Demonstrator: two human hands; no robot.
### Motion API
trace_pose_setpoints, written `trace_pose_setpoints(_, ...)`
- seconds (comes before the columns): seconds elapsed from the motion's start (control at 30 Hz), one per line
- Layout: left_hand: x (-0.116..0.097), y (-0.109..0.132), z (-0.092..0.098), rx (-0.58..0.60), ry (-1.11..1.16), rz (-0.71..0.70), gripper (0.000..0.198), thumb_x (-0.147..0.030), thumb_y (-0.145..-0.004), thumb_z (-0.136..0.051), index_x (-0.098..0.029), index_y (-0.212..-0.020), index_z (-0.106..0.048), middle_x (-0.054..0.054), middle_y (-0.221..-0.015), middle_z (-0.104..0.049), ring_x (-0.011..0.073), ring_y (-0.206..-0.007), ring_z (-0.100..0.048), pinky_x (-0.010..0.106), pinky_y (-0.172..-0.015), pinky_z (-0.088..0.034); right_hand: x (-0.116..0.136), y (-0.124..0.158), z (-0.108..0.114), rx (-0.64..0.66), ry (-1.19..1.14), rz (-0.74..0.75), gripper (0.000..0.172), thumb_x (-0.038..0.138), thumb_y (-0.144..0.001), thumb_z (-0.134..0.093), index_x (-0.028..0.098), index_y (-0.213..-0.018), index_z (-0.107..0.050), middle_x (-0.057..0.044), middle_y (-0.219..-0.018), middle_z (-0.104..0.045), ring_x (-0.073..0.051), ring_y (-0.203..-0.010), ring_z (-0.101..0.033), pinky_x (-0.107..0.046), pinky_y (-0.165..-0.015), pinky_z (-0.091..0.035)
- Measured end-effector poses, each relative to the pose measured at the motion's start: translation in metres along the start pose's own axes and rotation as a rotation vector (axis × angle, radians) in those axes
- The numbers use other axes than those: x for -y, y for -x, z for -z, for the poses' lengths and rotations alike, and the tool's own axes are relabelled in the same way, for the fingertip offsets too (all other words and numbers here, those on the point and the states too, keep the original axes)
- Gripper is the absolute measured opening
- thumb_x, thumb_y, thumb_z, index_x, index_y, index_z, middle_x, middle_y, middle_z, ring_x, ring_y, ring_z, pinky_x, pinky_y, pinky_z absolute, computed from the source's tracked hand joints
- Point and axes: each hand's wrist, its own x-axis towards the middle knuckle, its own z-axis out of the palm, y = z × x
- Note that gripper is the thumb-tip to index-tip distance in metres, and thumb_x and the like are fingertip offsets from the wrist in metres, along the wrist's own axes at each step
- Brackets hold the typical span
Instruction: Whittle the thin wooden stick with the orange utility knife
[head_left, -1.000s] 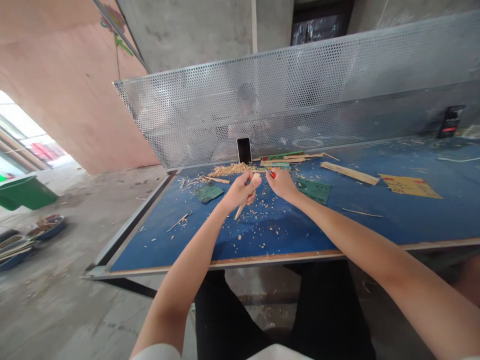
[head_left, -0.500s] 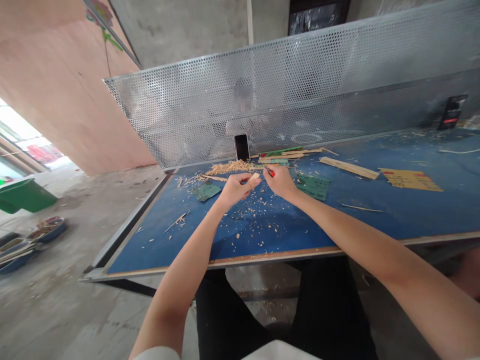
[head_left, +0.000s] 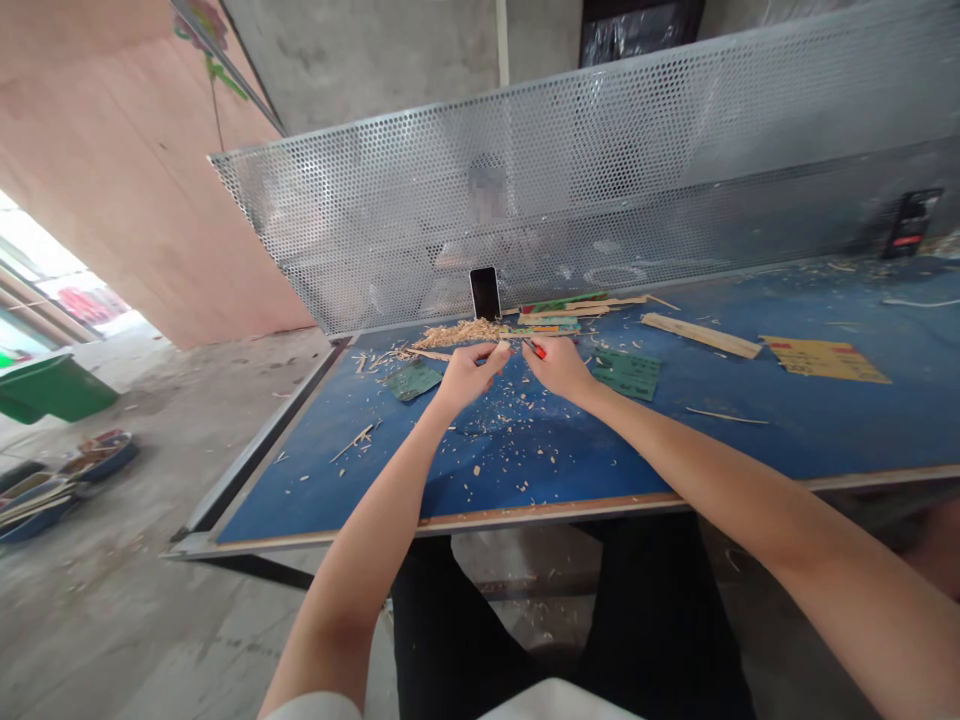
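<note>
My left hand [head_left: 465, 374] is closed round a small pale wooden stick [head_left: 501, 347], whose tip shows past my fingers. My right hand [head_left: 557, 365] is closed on a red-handled tool [head_left: 535, 348], whose tip points at the stick's end. Both hands meet above the blue table [head_left: 825, 420], over a scatter of wood shavings [head_left: 510, 435]. Most of the stick is hidden in my fist.
A phone [head_left: 485, 293] leans on the perforated metal screen [head_left: 600, 190], with a shavings pile [head_left: 457, 334] before it. Green cards [head_left: 415, 381], a second green card [head_left: 627, 372], wooden strips [head_left: 699, 335] and a yellow card [head_left: 823, 359] lie around. A green bin [head_left: 46, 389] stands at the left.
The stick hung down below my left fist a second ago; now it is turned up, with only its tip showing. Both hands have shifted slightly away from me.
</note>
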Motion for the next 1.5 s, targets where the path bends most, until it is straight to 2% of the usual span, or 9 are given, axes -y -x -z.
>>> trace_pose_setpoints(0.17, -0.001, 0.003, 0.000, 0.078, -0.010, -0.007, 0.052, -0.061, -0.100, -0.060, -0.019, -0.071, -0.060, -0.007, -0.046, -0.041, 0.0068, -0.040, -0.042, 0.021, -0.047, -0.034, 0.001, 0.000, 0.002, -0.003, 0.000, -0.003, 0.037, 0.040, -0.098, -0.048, 0.027, -0.068, -0.032, 0.001, -0.059, -0.042, -0.018, -0.059, -0.038, -0.035, -0.063, -0.023)
trace_pose_setpoints(0.37, 0.004, 0.001, -0.002, 0.109, 0.024, 0.020, 0.037, -0.055, -0.099, -0.067, -0.019, -0.108, -0.065, 0.000, -0.079, -0.070, 0.0044, -0.042, -0.046, 0.021, -0.043, -0.035, -0.004, -0.001, 0.002, 0.010, 0.013, -0.034, 0.037, 0.045, -0.099, -0.047, 0.027, -0.071, -0.033, 0.001, -0.061, -0.043, -0.018, -0.060, -0.039, -0.035, -0.064, -0.024)
trace_pose_setpoints(0.53, 0.021, -0.006, 0.002, 0.136, -0.067, 0.101, 0.036, -0.052, -0.098, -0.070, -0.017, -0.102, -0.066, 0.004, -0.081, -0.075, 0.0065, -0.045, -0.052, 0.023, -0.047, -0.041, -0.013, -0.003, 0.000, 0.058, 0.011, -0.115, 0.035, 0.056, -0.099, -0.050, 0.027, -0.082, -0.039, -0.001, -0.069, -0.051, -0.020, -0.065, -0.046, -0.035, -0.066, -0.030)
trace_pose_setpoints(0.7, 0.043, -0.013, 0.013, 0.170, -0.300, -0.020, 0.021, -0.037, -0.096, -0.072, -0.017, -0.097, -0.078, 0.006, -0.086, -0.078, 0.0155, -0.074, -0.069, 0.029, -0.071, -0.052, -0.027, -0.003, -0.004, 0.190, 0.007, -0.174, 0.046, 0.068, -0.092, -0.060, 0.026, -0.098, -0.041, -0.003, -0.080, -0.057, -0.023, -0.070, -0.053, -0.036, -0.066, -0.035)
trace_pose_setpoints(0.77, 0.052, -0.019, 0.015, 0.173, -0.388, -0.065, 0.012, -0.023, -0.094, -0.071, -0.018, -0.098, -0.081, 0.006, -0.092, -0.080, 0.0169, -0.082, -0.070, 0.030, -0.079, -0.053, -0.032, -0.004, -0.003, 0.281, 0.011, -0.194, 0.052, 0.072, -0.090, -0.060, 0.026, -0.105, -0.040, -0.002, -0.080, -0.056, -0.023, -0.069, -0.052, -0.036, -0.066, -0.036)
trace_pose_setpoints(0.87, 0.070, -0.030, 0.017, 0.177, -0.437, -0.129, 0.015, -0.011, -0.089, -0.071, -0.018, -0.093, -0.083, 0.007, -0.094, -0.080, 0.0174, -0.086, -0.070, 0.030, -0.081, -0.052, -0.036, -0.009, 0.001, 0.395, 0.022, -0.182, 0.057, 0.073, -0.089, -0.061, 0.026, -0.110, -0.039, -0.003, -0.082, -0.056, -0.024, -0.071, -0.052, -0.037, -0.067, -0.036)
trace_pose_setpoints(1.07, 0.109, -0.049, 0.021, 0.357, -0.295, -0.284, 0.007, -0.026, -0.090, -0.080, -0.023, -0.088, -0.086, 0.007, -0.087, -0.078, 0.0186, -0.088, -0.068, 0.031, -0.085, -0.052, -0.037, -0.018, 0.016, 0.609, 0.075, -0.079, 0.047, 0.067, -0.092, -0.061, 0.026, -0.106, -0.043, -0.002, -0.082, -0.058, -0.021, -0.068, -0.051, -0.036, -0.065, -0.035)
trace_pose_setpoints(1.27, 0.116, -0.050, 0.031, 0.485, -0.156, -0.266, 0.019, -0.041, -0.092, -0.079, -0.024, -0.089, -0.086, 0.009, -0.091, -0.079, 0.0202, -0.096, -0.066, 0.034, -0.088, -0.053, -0.043, -0.024, 0.020, 0.845, 0.095, 0.110, 0.024, 0.045, -0.095, -0.062, 0.027, -0.103, -0.049, -0.002, -0.081, -0.066, -0.019, -0.063, -0.056, -0.034, -0.060, -0.036)
trace_pose_setpoints(1.5, 0.113, -0.044, 0.040, 0.493, -0.110, -0.268, 0.014, -0.034, -0.093, -0.077, -0.024, -0.086, -0.084, 0.009, -0.086, -0.078, 0.0210, -0.094, -0.066, 0.039, -0.094, -0.054, -0.060, -0.017, 0.025, 0.661, 0.100, 0.553, 0.023, 0.040, -0.110, -0.050, 0.022, -0.105, -0.065, -0.005, -0.097, -0.073, -0.019, -0.084, -0.068, -0.032, -0.073, -0.048)
